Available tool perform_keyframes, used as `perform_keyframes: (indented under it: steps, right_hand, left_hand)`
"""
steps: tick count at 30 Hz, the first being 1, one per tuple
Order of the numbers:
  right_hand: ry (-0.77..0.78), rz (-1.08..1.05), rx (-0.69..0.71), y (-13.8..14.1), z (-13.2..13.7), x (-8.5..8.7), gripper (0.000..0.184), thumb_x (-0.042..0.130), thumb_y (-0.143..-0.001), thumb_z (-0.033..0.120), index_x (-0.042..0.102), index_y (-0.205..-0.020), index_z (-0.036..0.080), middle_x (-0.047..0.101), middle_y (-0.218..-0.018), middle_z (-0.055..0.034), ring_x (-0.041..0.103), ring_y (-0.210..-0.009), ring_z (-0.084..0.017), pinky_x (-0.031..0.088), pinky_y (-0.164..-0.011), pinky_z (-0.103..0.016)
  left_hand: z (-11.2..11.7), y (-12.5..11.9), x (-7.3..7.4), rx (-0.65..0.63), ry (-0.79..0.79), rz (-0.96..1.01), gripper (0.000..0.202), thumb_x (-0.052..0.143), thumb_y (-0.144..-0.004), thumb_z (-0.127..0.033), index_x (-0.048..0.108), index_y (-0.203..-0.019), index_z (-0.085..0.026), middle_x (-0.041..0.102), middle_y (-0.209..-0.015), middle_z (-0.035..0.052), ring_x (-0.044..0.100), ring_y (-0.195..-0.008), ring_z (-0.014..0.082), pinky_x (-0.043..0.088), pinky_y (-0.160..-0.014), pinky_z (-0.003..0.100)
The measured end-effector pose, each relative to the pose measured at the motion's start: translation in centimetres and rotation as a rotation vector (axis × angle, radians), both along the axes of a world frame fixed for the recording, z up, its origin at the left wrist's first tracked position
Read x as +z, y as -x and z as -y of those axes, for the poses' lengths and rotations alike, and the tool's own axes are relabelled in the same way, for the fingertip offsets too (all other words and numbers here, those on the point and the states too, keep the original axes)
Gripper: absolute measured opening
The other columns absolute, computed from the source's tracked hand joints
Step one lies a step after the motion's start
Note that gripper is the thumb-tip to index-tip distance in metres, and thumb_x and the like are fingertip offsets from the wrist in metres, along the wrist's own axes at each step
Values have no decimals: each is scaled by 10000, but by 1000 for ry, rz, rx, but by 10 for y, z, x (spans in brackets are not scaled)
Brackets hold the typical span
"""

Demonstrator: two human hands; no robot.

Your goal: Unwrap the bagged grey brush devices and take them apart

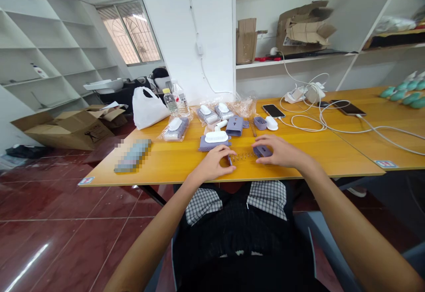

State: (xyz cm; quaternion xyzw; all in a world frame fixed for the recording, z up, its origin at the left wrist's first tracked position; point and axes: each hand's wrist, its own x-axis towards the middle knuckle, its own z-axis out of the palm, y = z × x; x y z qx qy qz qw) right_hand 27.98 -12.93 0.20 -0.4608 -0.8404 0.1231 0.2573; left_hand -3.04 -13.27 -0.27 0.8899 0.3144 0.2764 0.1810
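Observation:
Near the table's front edge, my left hand (214, 163) pinches a small purple plastic part (229, 160), mostly covered by the fingers. My right hand (279, 150) grips a purple oval plastic piece (262, 151) between thumb and fingers. A thin metal coil spring (245, 156) stretches between the two parts; whether it is fixed at both ends I cannot tell. Just beyond my left hand lies a white-bristled brush head (216, 137) on a flat purple part (206, 144). Farther back are a purple box-shaped housing (234, 126), a purple oval cup (260, 123) and a white rounded piece (271, 123).
Bagged purple-and-white brushes (175, 128) lie at the back left, near a white plastic bag (148, 108) and bottles (175, 99). A pixelated object (133, 155) is at left. A phone (274, 111) and white cables (322, 121) spread over the right side.

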Motion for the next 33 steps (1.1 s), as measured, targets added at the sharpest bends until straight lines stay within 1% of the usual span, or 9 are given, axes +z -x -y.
perform_keyframes:
  steps: [5,10,13,17,20,22,26,29,33]
  right_hand:
    - [40,-59,25,-13,-2,-10,442,853,-808,459,783,-1219,311,731,-1315,-79,709,-1170,-345,550,-1074,-538]
    - [-88,-101,-171,-41,-12,-26,373,815,-829,445,784,-1149,256,730,-1220,-109,716,-1100,-347,569,-1019,-530]
    - [-160,-193,-252,-62,-16,-36,449,814,-836,535,775,-1182,251,729,-1227,-131,710,-1105,-361,580,-1006,-546]
    - [-103,-370,-277,-76,-18,-45,670,874,-755,652,738,-1289,270,692,-1294,-138,715,-1126,-360,626,-972,-544]
    - [-53,-447,-248,-77,-19,-48,803,915,-700,646,698,-1374,269,619,-1381,-144,725,-1159,-339,622,-1038,-529]
    - [-23,-464,-239,-76,-20,-50,788,894,-736,615,674,-1405,262,630,-1394,-149,743,-1144,-330,625,-1046,-531]
    - [-45,-316,-317,-79,-25,-52,572,819,-822,488,717,-1329,245,763,-1273,-136,753,-1115,-365,606,-1035,-600]
    - [-142,-155,-400,-81,-27,-53,400,722,-874,384,764,-1243,233,789,-1224,-134,736,-1143,-382,559,-1075,-622]
    - [-247,-105,-361,-77,-26,-52,458,692,-897,389,736,-1325,230,689,-1404,-156,656,-1310,-376,502,-1162,-585]
  left_hand:
    - [0,-1,2,8,10,-19,292,840,-846,-344,728,-1080,-212,662,-1094,51,670,-993,234,545,-982,386]
    - [-2,0,-1,31,12,-15,150,789,-849,-298,680,-883,-200,641,-944,23,641,-879,203,543,-859,342]
    - [-2,1,-1,24,14,-18,125,752,-887,-309,688,-888,-202,661,-957,36,655,-933,218,548,-891,357]
    - [-2,0,-1,10,29,-12,117,743,-887,-296,689,-931,-202,663,-1022,51,662,-967,222,569,-905,363]
    - [-1,1,-1,-12,30,-6,88,726,-879,-257,678,-934,-208,646,-1079,59,665,-1010,222,578,-952,374]
    - [1,1,0,-13,13,7,118,733,-854,-226,671,-954,-211,620,-1147,69,660,-1076,231,566,-1021,396]
    - [3,2,3,-15,-2,17,199,750,-826,-200,658,-1003,-215,567,-1317,100,620,-1252,267,509,-1146,447]
    - [3,2,4,-48,11,10,199,735,-835,-190,654,-1015,-219,592,-1320,101,616,-1283,275,501,-1159,456]
    - [2,1,4,-81,8,8,189,727,-846,-192,661,-1020,-223,634,-1287,94,641,-1256,271,507,-1157,458]
